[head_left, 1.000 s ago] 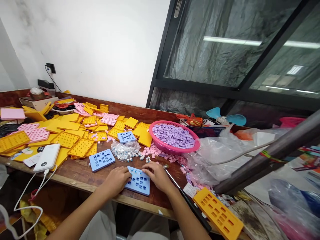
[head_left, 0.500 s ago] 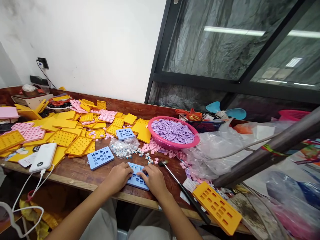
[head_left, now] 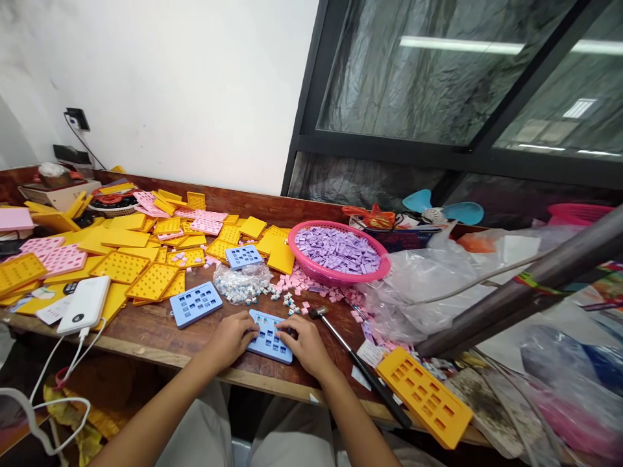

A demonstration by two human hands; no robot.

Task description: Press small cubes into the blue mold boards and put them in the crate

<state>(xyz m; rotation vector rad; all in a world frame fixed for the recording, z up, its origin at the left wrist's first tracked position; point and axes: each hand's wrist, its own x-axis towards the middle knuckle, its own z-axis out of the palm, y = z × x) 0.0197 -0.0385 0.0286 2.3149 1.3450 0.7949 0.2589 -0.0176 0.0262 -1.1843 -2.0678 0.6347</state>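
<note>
A light blue plastic tray with rows of small square pockets (head_left: 269, 336) lies flat near the front edge of the wooden table (head_left: 156, 337). My left hand (head_left: 228, 340) rests curled against its left side, fingers bent onto the tray. My right hand (head_left: 305, 342) sits on its right side, fingertips pressed down into the pockets. Whether a small piece is under the fingers is hidden. Just beyond the tray lie loose pink and white small parts (head_left: 296, 293) and a clear bag of white and blue pieces (head_left: 242, 284).
A small hammer (head_left: 357, 366) lies right of my right hand. A pink basket of purple pieces (head_left: 338, 251), two more blue trays (head_left: 195, 303), many yellow and pink trays (head_left: 121, 259), a white power bank (head_left: 84, 305), plastic bags (head_left: 428, 292) and a grey pole (head_left: 525, 285) crowd the table.
My right hand slid left onto the blue tray and both hands closed in on it. The view shifted slightly; the tray stays in place.
</note>
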